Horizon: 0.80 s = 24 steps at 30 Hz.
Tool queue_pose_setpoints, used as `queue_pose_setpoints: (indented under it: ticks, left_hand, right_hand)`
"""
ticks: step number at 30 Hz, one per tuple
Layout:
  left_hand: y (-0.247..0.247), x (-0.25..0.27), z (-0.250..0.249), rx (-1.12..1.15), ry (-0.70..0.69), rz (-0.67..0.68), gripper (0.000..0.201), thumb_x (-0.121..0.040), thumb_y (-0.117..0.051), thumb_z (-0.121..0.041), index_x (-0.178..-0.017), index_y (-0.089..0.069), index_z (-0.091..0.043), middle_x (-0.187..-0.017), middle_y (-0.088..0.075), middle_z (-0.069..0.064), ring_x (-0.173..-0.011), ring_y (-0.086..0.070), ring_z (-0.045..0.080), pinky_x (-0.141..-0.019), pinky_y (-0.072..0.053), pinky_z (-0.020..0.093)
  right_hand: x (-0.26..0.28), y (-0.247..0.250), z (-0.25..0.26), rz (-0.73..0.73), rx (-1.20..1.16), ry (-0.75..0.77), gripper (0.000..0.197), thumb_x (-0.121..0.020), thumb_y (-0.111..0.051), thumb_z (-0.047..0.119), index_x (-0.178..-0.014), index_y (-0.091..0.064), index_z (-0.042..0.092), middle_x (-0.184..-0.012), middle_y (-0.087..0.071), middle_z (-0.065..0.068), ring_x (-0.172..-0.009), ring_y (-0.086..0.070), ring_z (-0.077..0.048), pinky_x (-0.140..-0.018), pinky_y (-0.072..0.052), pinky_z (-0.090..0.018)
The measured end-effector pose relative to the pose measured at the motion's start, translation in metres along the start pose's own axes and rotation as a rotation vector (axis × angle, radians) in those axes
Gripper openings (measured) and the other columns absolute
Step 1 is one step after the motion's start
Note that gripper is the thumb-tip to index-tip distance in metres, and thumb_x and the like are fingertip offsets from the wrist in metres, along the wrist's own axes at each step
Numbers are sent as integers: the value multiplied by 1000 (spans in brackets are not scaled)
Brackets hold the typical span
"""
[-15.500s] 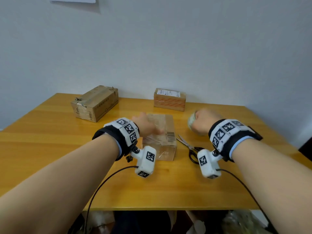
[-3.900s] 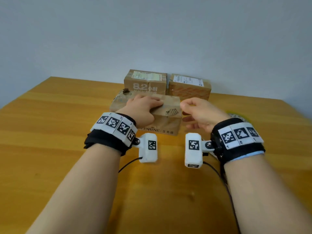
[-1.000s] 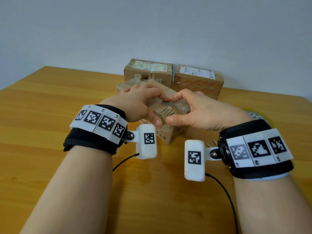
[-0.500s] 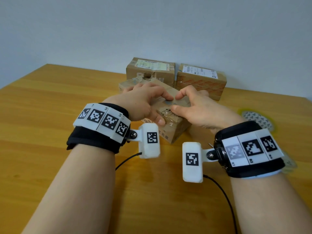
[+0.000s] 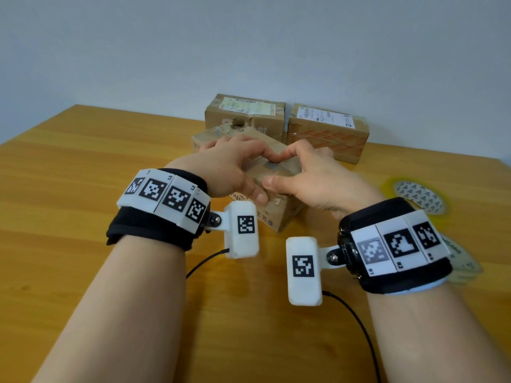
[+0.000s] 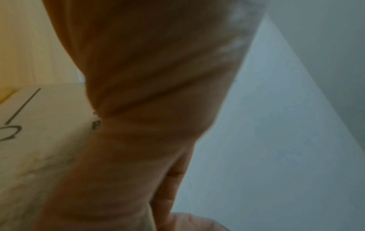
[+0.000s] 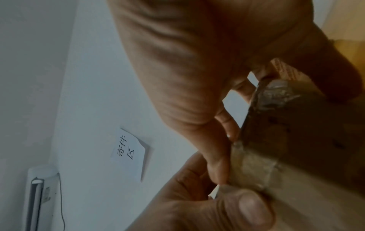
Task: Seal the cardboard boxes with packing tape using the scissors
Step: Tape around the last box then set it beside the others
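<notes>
A small taped cardboard box point(image 5: 279, 217) sits tilted at the table's middle. My left hand point(image 5: 249, 175) grips it from the left, fingers over the top and thumb on the near face. From the right my right hand point(image 5: 290, 172) grips it, thumb on the near top edge. The two index fingertips meet on the box top. In the right wrist view my fingers point(image 7: 217, 159) pinch at a clear tape strip point(image 7: 252, 168) on the box point(image 7: 300, 132). A tape roll point(image 5: 417, 194) lies to the right. The scissors are not in sight.
Two more cardboard boxes stand against the wall behind, one labelled on the left point(image 5: 246, 114) and one with orange print on the right point(image 5: 329, 131). A pale translucent object point(image 5: 459, 261) lies half hidden behind my right wrist band. The wooden table point(image 5: 83, 189) spreads left and near.
Both hands have stayed on the tilted box. My index fingers have drawn together on its top, and my right thumb has slid along the near edge.
</notes>
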State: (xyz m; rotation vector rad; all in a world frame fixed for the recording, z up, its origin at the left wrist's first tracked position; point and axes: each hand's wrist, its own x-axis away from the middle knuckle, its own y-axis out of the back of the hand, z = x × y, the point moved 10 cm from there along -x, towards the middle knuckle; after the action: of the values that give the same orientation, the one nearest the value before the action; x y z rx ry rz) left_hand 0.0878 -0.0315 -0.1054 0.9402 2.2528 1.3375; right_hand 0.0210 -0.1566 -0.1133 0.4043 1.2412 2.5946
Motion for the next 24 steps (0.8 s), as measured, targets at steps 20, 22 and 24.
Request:
queue_pose_setpoints:
  ticks: [20,22,24]
  left_hand:
    - [2,2,-3,139,25,31,81,-65,-89,-21,-131,-53,-50,-148,-34,-21,-135,-32,11,-111,-30,39]
    - [3,4,-7,148,11,40,80,-69,-86,-13,-133,-53,-47,-150,-32,-21,-128,-33,5,-102,-29,30]
    - [3,6,-10,149,6,46,80,-73,-83,-9,-135,-50,-47,-149,-35,-21,-122,-33,2,-96,-27,28]
  right_hand:
    - [3,27,-9,-66,80,-9,23,-99,-49,54,-118,-54,41,-137,-48,-2,-101,-53,-16,-85,-42,-36]
    - [7,31,-10,-65,111,-12,20,-99,-50,53,-114,-55,42,-133,-52,0,-105,-54,-17,-85,-44,-37]
    - [12,37,-11,-69,106,-15,18,-100,-50,51,-113,-56,40,-124,-57,5,-104,-55,-14,-85,-47,-37]
